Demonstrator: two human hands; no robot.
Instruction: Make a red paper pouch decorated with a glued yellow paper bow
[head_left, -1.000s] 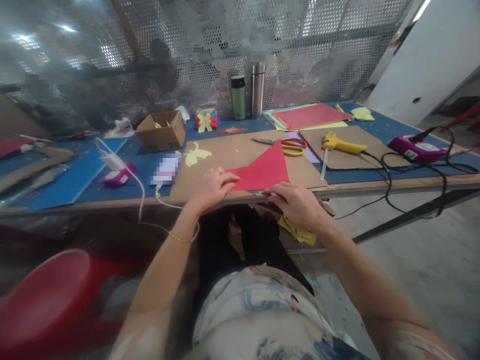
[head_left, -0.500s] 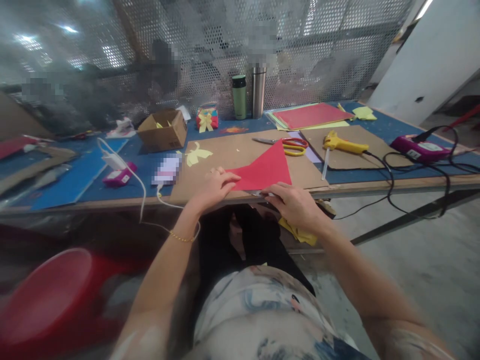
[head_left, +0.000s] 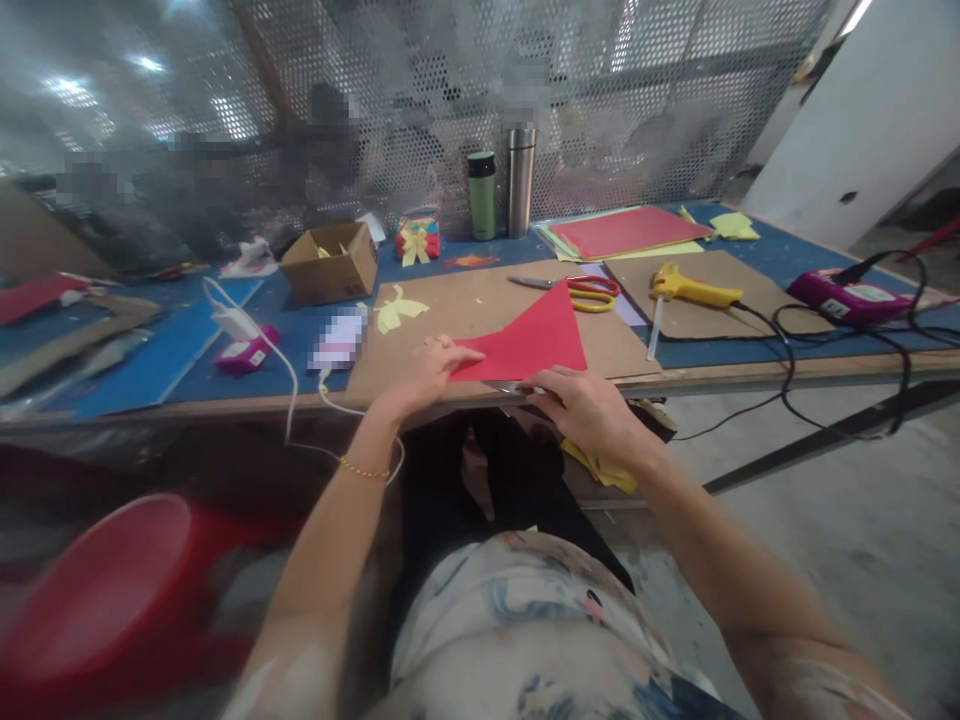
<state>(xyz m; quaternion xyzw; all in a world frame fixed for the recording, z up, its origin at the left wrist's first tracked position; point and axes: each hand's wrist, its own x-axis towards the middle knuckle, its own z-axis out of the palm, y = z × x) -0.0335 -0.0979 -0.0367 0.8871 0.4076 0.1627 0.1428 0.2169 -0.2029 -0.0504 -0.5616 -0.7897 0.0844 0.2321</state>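
Observation:
A red sheet of paper (head_left: pixel 525 342) lies near the table's front edge on a brown cardboard sheet (head_left: pixel 450 290); its right side rises to a point. My left hand (head_left: pixel 424 378) rests on the left end of the paper with its fingers stretched out flat. At the paper's lower right edge, my right hand (head_left: pixel 581 405) is closed around a knife (head_left: pixel 504 387). Its thin metal blade points left along the front edge, and its handle is mostly hidden by my fingers. Scissors (head_left: pixel 596 294) with red and yellow handles lie just behind the paper.
A yellow glue gun (head_left: pixel 694 288) lies on cardboard to the right, its black cord trailing. Left are a yellow paper cutout (head_left: pixel 400 308), a phone (head_left: pixel 339 338) on a white cable and an open cardboard box (head_left: pixel 330 265). Two bottles (head_left: pixel 482 200) stand at the back.
The knife blade has shifted slightly left along the paper's front edge, showing more of itself. The view has moved a little. My left hand stays on the paper.

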